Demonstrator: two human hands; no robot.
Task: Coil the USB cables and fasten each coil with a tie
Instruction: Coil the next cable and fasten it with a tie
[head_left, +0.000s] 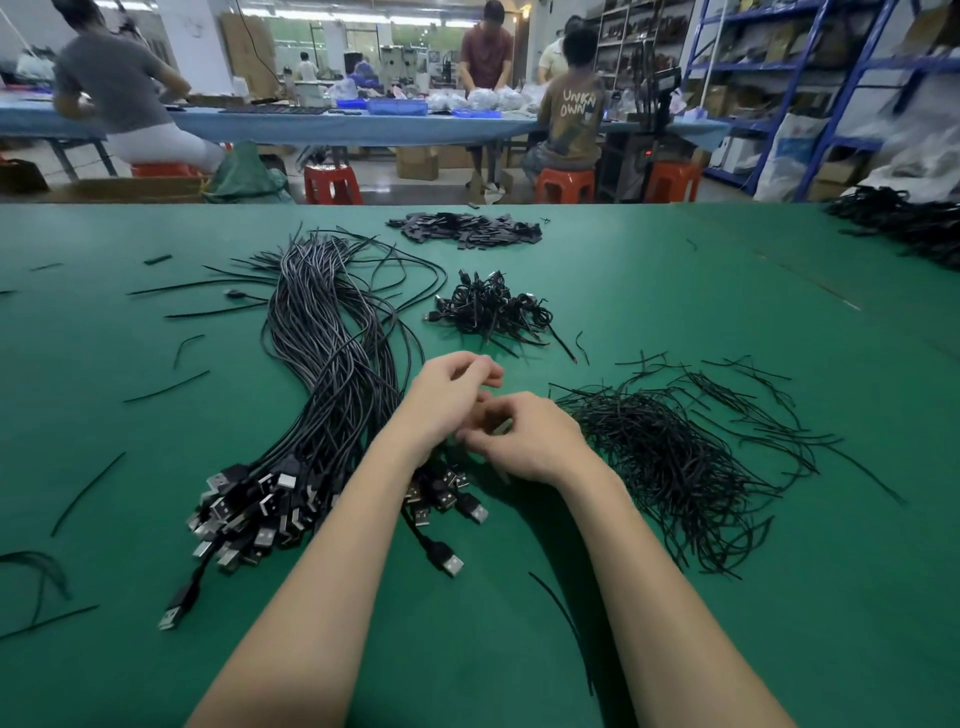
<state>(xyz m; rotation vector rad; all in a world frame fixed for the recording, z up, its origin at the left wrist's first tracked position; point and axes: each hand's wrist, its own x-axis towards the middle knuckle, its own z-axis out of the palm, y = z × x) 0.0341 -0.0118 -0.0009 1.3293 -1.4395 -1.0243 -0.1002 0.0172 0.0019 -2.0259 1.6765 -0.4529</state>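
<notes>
A thick bundle of black USB cables (332, 364) lies on the green table (727, 597), plugs fanned out toward me at the lower left. My left hand (452, 395) and my right hand (524, 441) meet just right of the bundle, above a few loose plugs (447, 499). Both hands have curled fingers that nearly touch; motion blur and the hands themselves hide whatever is between them. A heap of thin black ties (665, 457) spreads out right of my right hand. Several coiled cables (488, 312) are piled beyond my hands.
A heap of small flat black pieces (467, 228) lies near the far table edge. Stray ties are scattered at the left (88, 488). More black cables (904, 228) sit at the far right. Past the table, people work at a blue bench beside red stools.
</notes>
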